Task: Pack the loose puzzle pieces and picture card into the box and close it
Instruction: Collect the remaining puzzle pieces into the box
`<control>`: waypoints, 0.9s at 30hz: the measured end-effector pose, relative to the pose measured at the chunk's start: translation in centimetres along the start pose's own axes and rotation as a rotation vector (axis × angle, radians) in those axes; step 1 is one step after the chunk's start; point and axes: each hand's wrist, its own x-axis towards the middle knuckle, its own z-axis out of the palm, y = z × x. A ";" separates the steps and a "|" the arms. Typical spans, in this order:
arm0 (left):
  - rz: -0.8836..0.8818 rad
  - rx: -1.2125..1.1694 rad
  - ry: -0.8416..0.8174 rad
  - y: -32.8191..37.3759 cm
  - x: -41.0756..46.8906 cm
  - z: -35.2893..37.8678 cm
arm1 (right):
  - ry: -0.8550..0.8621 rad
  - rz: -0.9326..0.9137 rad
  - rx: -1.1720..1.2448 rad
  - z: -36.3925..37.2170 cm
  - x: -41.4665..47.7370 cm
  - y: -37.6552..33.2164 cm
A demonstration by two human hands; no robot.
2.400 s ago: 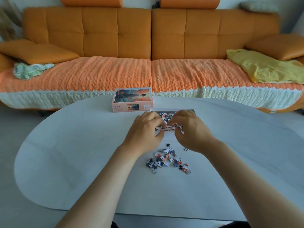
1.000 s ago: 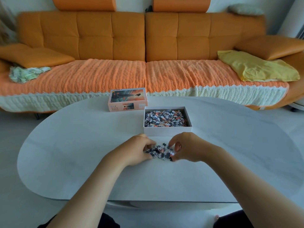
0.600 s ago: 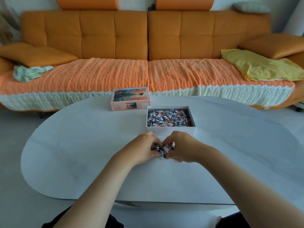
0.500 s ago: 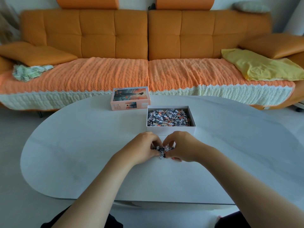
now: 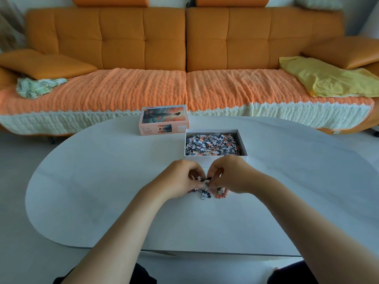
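Note:
An open white box (image 5: 215, 160) on the table holds a heap of grey, white and orange puzzle pieces. Its lid (image 5: 164, 119), printed with a sunset picture, stands behind it to the left. Just in front of the box, my left hand (image 5: 179, 181) and my right hand (image 5: 231, 175) are cupped together, fingers curled round a small cluster of loose puzzle pieces (image 5: 206, 190). A few pieces still touch the tabletop below my fingers. No picture card shows.
The white oval table (image 5: 102, 181) fills the foreground. Behind it runs an orange sofa (image 5: 184, 58) with a knitted cover, a yellow cloth (image 5: 328, 78) at the right and a green patterned cloth (image 5: 37, 87) at the left.
My hands came back from the box to the loose pieces, swept them together into a tight cluster and closed round it. The cluster now starts to lift.

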 end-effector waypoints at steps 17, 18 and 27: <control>0.171 0.065 0.377 0.3 6.6 -1.4 | 0.532 -0.045 0.120 -3.1 5.0 1.5; 0.165 0.093 0.367 0.0 6.6 -1.3 | 0.516 -0.025 0.108 -3.1 5.1 1.7; 0.257 0.333 0.273 -0.8 5.4 -0.6 | 0.274 -0.112 -0.146 -2.0 4.2 1.5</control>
